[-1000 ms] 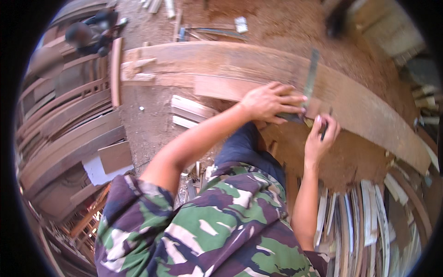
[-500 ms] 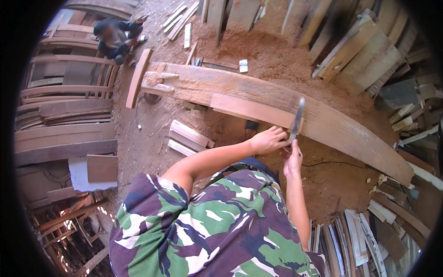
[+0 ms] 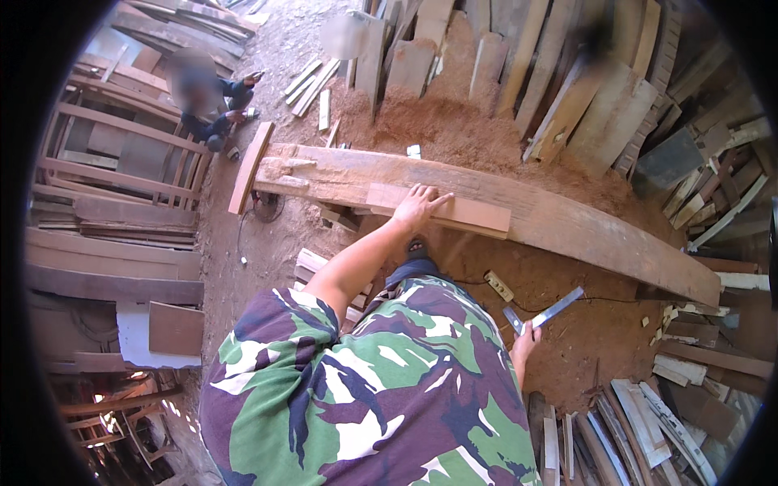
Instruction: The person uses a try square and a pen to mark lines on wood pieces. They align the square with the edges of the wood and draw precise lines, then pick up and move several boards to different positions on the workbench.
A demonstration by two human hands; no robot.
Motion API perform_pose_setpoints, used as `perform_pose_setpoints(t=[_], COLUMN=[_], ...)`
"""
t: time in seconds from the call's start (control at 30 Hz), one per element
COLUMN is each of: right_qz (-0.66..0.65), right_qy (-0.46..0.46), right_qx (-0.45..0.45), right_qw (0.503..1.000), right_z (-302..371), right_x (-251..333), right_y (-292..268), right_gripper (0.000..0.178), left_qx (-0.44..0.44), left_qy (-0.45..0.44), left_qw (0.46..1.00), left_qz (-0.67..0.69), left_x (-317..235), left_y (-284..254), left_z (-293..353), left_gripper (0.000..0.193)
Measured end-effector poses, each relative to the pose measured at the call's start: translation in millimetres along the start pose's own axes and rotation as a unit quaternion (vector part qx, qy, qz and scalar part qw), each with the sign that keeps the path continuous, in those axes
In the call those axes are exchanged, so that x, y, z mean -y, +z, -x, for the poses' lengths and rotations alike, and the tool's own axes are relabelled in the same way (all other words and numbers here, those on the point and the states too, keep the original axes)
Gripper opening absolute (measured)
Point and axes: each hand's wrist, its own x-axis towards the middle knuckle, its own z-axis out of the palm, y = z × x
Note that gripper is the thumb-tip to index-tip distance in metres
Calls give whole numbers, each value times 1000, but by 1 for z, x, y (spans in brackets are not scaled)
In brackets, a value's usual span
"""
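Note:
A flat reddish-brown board (image 3: 478,217) lies along the near side of a long, thick plank (image 3: 596,219). My left hand (image 3: 416,209) is on the board left of its middle, its fingers reaching over the far edge. The thumb side is partly hidden. Low on the right, my right hand (image 3: 526,341) is closed on a metal square (image 3: 561,307), held away from the plank above the dirt floor. Its long blade points up and right, and its shorter arm sticks up and left.
A short crosspiece (image 3: 250,168) lies across the plank's left end. Below the plank, a power strip (image 3: 500,286) and cable lie on the ground. Another person (image 3: 207,109) crouches at the upper left. Stacked lumber (image 3: 559,81) lines the far side, with frames (image 3: 121,174) at left.
My right hand has carried the square off the board, down and to the right. My left hand has left the square's side and moved left onto the board.

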Motion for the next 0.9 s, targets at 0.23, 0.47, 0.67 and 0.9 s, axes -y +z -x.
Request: perform_pose_setpoints(t=[0.23, 0.47, 0.67, 0.9], right_qz=[310, 306, 261, 240], right_qy=[-98, -98, -112, -137], right_qx=[-60, -99, -73, -39], right_qw=[944, 942, 956, 960], right_z=[-27, -3, -7, -13], right_x=[-116, -101, -60, -26], right_y=[-87, -46, 11, 64], right_gripper=[37, 40, 42, 45], left_qx=[5, 116, 80, -113], left_qy=[3, -247, -210, -229], left_qw=[992, 694, 432, 345], left_qz=[129, 666, 873, 903], left_x=[21, 103, 155, 202], left_y=[-26, -86, -87, -53], left_z=[10, 119, 226, 300], left_gripper=[68, 60, 65, 63])
